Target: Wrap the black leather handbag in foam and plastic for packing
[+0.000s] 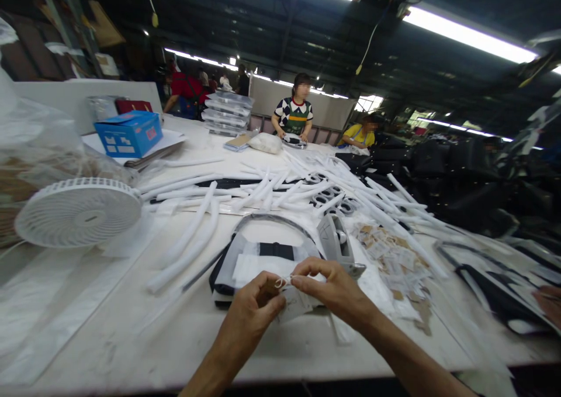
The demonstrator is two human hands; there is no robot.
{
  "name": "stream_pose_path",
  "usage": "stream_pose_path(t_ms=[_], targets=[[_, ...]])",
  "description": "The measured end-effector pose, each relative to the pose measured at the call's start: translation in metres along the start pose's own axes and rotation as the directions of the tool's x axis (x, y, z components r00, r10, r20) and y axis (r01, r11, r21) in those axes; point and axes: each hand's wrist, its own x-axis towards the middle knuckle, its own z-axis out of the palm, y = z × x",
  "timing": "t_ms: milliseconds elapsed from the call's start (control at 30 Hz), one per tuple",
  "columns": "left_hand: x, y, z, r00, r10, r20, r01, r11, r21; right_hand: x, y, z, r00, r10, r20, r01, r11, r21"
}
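A thin white string (284, 281) with a small loop runs between my two hands. My left hand (252, 306) is closed, pinching its left end between thumb and finger. From the other side my right hand (331, 283) pinches the same string. Just below them hangs a whitish tag or paper (294, 304); whether it is tied to the string I cannot tell. Behind my hands lies a black bag (219, 294) partly covered in white wrapping (258, 268), its wrapped handle (280, 218) arching away from me. Beside the bag is a grey tape dispenser (331, 239).
Many white foam-wrapped strips (272, 192) lie across the table (127, 332). Small packets (390, 251) are heaped to the right. A white fan (83, 213) and a blue box (129, 134) stand left. Black bags (456, 169) are piled right; a co-worker (294, 113) stands opposite.
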Motion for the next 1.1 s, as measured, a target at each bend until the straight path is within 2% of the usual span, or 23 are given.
stream_pose_path(t_ms=[67,100,200,267,333,400,467,633,733,833,933,1000,1100], targets=[[-0.002,-0.006,-0.005,1.000,-0.017,0.000,0.017,0.998,0.054,0.000,-0.001,-0.001,0.992,0.124,0.026,-0.127,0.966,0.227],[-0.004,-0.008,-0.007,1.000,-0.023,-0.002,0.023,0.996,0.085,0.001,-0.001,-0.001,0.988,0.150,0.027,-0.150,0.931,0.332],[-0.010,-0.012,-0.013,1.000,-0.012,-0.020,0.016,0.983,0.185,0.002,-0.003,0.000,0.992,0.128,-0.008,-0.099,0.802,0.589],[-0.014,-0.012,-0.015,1.000,-0.001,-0.020,0.006,0.972,0.233,0.004,-0.004,0.003,0.994,0.103,0.023,-0.087,0.675,0.733],[-0.018,-0.012,-0.015,1.000,0.001,-0.003,0.000,0.968,0.253,0.006,-0.005,0.007,0.994,0.093,0.064,-0.104,0.535,0.838],[-0.021,-0.013,-0.014,1.000,-0.007,0.031,-0.001,0.967,0.256,0.008,-0.005,0.012,0.992,0.093,0.084,-0.117,0.450,0.885],[-0.024,-0.014,-0.013,0.999,0.003,0.050,-0.015,0.970,0.243,0.010,-0.006,0.018,0.992,0.087,0.095,-0.125,0.468,0.875],[-0.023,-0.004,-0.020,0.989,0.143,-0.027,-0.137,0.978,0.158,0.010,-0.006,0.029,0.996,0.060,0.070,-0.091,0.761,0.643],[-0.017,0.011,-0.022,0.980,0.200,-0.008,-0.198,0.972,0.128,0.009,-0.008,0.034,0.996,0.038,0.087,-0.078,0.853,0.516],[-0.014,0.016,-0.018,0.985,0.167,0.052,-0.172,0.980,0.100,0.009,-0.011,0.037,0.993,0.041,0.115,-0.095,0.855,0.511],[-0.015,0.009,-0.010,0.987,0.095,0.131,-0.100,0.994,0.033,0.009,-0.015,0.040,0.995,0.064,0.079,-0.097,0.823,0.559],[-0.017,0.002,-0.008,0.985,0.065,0.162,-0.065,0.998,-0.008,0.009,-0.017,0.042,0.994,0.067,0.082,-0.103,0.784,0.612],[-0.020,-0.005,-0.015,0.985,0.065,0.162,-0.064,0.998,-0.008,0.008,-0.018,0.045,0.983,0.062,0.174,-0.168,0.689,0.705]])
